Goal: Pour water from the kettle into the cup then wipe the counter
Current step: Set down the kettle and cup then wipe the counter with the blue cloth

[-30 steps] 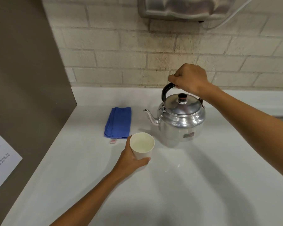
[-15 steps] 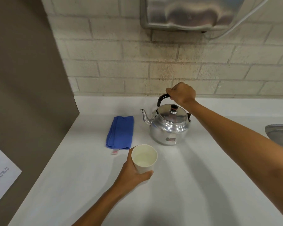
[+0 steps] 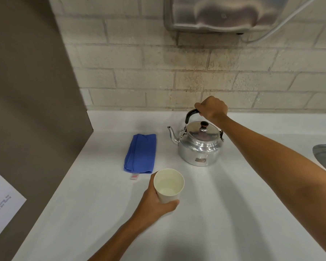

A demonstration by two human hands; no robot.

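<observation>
Upright on the white surface (image 3: 233, 213) near the wall stands the metal kettle (image 3: 199, 146), the right hand (image 3: 212, 108) closed around its black handle, the sensible hold for something likely heavy and rigid. Nearer, the left hand (image 3: 156, 201) wraps the paper cup (image 3: 168, 185); light and crushable, it seems to hold some water. A folded blue cloth (image 3: 140, 153) lies beside the kettle.

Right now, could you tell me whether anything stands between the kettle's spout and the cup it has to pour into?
Nothing visible does. The kettle sits upright on the counter with the right hand on its handle; the left hand holds the cup nearer the camera. Only bare counter lies between; the blue cloth lies off to the side.
</observation>
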